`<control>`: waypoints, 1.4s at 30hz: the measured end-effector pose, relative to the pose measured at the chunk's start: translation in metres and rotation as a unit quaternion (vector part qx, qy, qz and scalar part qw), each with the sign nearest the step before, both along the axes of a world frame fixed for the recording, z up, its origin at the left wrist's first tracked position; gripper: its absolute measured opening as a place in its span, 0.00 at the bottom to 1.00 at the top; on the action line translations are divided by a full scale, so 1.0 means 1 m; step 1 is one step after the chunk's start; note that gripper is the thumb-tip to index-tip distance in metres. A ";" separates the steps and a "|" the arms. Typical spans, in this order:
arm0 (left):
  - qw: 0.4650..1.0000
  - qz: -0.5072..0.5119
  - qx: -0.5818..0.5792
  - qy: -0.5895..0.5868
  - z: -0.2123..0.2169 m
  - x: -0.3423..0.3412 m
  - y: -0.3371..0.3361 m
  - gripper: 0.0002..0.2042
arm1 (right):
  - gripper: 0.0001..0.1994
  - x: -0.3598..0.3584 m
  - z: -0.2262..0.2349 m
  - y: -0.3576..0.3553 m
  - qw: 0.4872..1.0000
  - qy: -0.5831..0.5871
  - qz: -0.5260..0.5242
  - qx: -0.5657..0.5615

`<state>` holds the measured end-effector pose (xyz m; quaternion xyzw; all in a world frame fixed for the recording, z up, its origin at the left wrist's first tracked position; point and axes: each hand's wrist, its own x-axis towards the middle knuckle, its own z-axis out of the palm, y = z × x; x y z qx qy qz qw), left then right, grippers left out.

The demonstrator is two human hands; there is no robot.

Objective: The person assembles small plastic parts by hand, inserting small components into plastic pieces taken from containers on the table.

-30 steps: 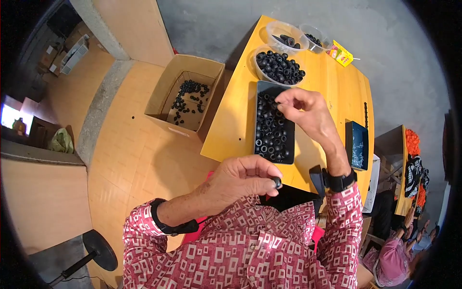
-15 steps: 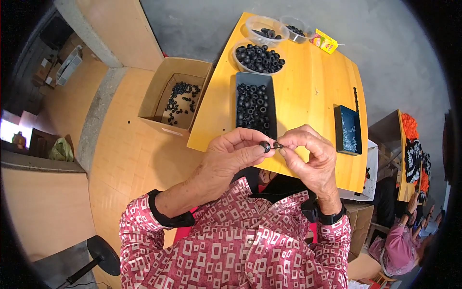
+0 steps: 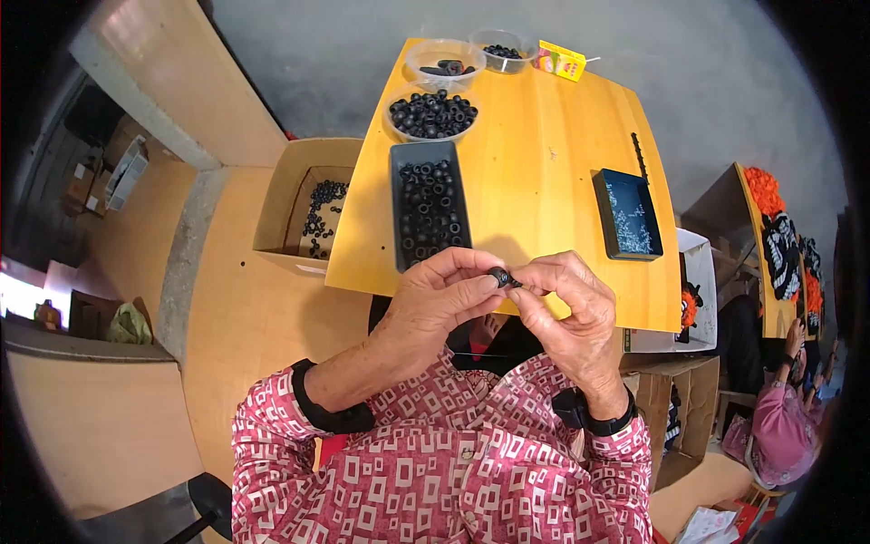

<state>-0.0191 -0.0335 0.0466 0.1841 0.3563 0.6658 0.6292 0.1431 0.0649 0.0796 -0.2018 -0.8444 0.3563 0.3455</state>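
From my remote station I distinguish: beads (image 3: 430,207), black, at 12 o'clock; carton (image 3: 560,62), chiefly yellow, at 1; bundle (image 3: 781,256), black-and-white, at 3; shirt (image 3: 444,453), pink patterned with pale rectangles, at 6.

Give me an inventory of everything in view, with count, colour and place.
Table: one, yellow wood, ahead
Bead tray: one, dark grey, table's left, holding many black beads
Clear tubs: three, transparent, table's far left, holding black pieces
Drink carton: one, yellow, far edge
Shallow tray: one, dark blue, table's right
Nearby cardboard boxes: two, brown, left and right
White box: one, white, right of table
Co-worker: one, pink top, far right
Held bead: one, black, centre
Held piece: one, dark, against bead
Wristbands: two, black, wrists
Left grip: one, bare, pinching bead
Right grip: one, bare, pinching piece
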 end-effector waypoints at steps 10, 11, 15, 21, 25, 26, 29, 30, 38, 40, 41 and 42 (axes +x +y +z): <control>0.998 -0.052 0.034 -0.005 -0.005 0.021 0.017 0.10 | 0.08 0.026 0.007 -0.001 0.997 0.004 -0.075 -0.018; 0.998 -0.054 0.035 -0.007 -0.007 0.023 0.018 0.10 | 0.07 0.028 0.007 -0.001 0.997 0.006 -0.075 -0.024; 0.997 -0.066 0.038 -0.020 -0.009 0.028 0.019 0.12 | 0.06 0.037 0.009 0.000 0.994 -0.007 -0.073 -0.081; 0.992 -0.103 0.008 -0.067 -0.018 0.029 0.019 0.12 | 0.07 0.043 0.005 -0.001 0.993 0.000 -0.087 -0.084; 0.991 -0.125 -0.006 -0.049 -0.021 0.031 0.018 0.12 | 0.07 0.044 0.011 -0.001 0.993 -0.011 -0.075 -0.090; 0.991 -0.124 -0.007 -0.052 -0.022 0.031 0.018 0.12 | 0.07 0.045 0.011 -0.001 0.993 -0.016 -0.073 -0.091; 0.991 -0.129 -0.013 -0.034 -0.022 0.032 0.017 0.12 | 0.07 0.046 0.011 -0.001 0.995 -0.028 -0.060 -0.076; 0.991 -0.132 -0.013 -0.030 -0.023 0.033 0.016 0.12 | 0.07 0.046 0.011 -0.001 0.995 -0.030 -0.059 -0.076; 0.990 -0.136 -0.025 -0.008 -0.020 0.033 0.014 0.12 | 0.07 0.046 0.012 0.001 0.996 -0.071 -0.032 -0.038; 0.990 -0.137 -0.027 -0.008 -0.021 0.033 0.014 0.12 | 0.07 0.046 0.011 0.000 0.996 -0.073 -0.031 -0.030; 0.990 -0.138 -0.028 -0.008 -0.021 0.033 0.014 0.12 | 0.08 0.046 0.011 0.000 0.997 -0.074 -0.030 -0.022; 0.990 -0.136 -0.024 -0.001 -0.021 0.033 0.014 0.12 | 0.08 0.046 0.010 0.000 0.997 -0.074 -0.031 -0.022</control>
